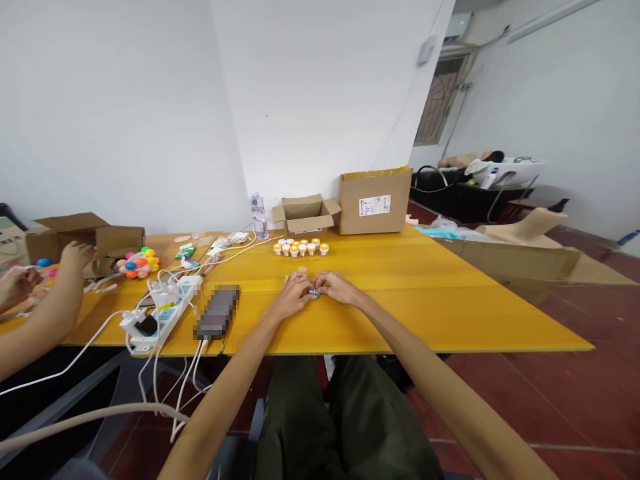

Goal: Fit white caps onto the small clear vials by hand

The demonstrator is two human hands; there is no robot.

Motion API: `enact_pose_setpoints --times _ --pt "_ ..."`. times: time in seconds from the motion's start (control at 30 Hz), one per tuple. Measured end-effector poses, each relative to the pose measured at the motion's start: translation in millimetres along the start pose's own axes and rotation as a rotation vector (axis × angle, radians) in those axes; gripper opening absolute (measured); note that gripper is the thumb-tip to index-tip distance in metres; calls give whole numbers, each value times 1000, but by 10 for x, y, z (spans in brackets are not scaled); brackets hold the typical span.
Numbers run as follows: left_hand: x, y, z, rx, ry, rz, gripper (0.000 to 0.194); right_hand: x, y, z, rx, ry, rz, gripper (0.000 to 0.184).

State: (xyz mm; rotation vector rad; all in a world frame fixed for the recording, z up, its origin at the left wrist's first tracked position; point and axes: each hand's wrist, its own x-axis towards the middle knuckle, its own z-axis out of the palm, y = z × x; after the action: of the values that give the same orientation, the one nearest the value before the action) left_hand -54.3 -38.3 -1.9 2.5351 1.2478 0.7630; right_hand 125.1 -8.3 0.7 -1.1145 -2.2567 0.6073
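My left hand [294,293] and my right hand [338,287] meet over the yellow table [450,300], fingers pinched together on a small teal and grey object [314,293] held between them. A small round beige piece [302,270] lies just beyond my fingers. Farther back stands a cluster of several small orange-and-white caps [300,247].
Two open cardboard boxes [306,213] [375,200] and a water bottle [259,217] stand at the table's back edge. A power strip with white cables [160,308] and a dark flat device [217,311] lie left. Another person's arms [45,313] work by colourful balls [139,262].
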Motion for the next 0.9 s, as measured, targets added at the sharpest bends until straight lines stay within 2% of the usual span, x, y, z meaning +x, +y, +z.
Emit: enact_pose_setpoints --times 0.9 --pt "-5 2 -1 7 -11 -13 10 -52 3 44 2 59 4 17"
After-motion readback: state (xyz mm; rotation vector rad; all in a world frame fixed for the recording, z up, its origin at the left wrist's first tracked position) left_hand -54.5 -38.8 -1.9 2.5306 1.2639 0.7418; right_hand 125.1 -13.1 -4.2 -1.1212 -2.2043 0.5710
